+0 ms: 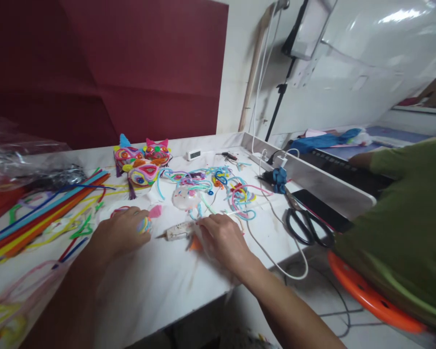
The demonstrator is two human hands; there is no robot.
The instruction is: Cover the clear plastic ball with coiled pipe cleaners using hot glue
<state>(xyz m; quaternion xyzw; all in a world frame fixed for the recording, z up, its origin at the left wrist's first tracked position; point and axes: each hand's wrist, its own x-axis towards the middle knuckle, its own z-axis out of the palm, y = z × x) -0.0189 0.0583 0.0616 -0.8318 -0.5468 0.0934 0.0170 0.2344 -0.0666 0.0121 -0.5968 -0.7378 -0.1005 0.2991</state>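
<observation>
Table [167,286], white and marbled, carries everything, with a dark red panel [131,68] behind it. At the right edge sits another person in a green shirt [403,232] on an orange stool [370,295]. Straight pipe cleaners [47,213] in blue, orange, red and yellow lie in a bundle on the left, well apart from a tangle of curled ones [218,186] near the middle. Three bright cat-faced masks [141,162] lie at the back, just beside the bundle's far end. Black scissors [305,225] lie near the right edge of the table, beside a white cable [276,252].

Left hand [118,232] rests palm down on the table, fingers curled together over a small pink and rainbow craft piece [148,220], touching it. Right hand [223,237] lies over the rear of a clear glue gun [178,230], fingers closed around it; the nozzle points left toward the craft piece, near it but apart. Something orange [195,245] shows under the right hand, too hidden to tell what.
</observation>
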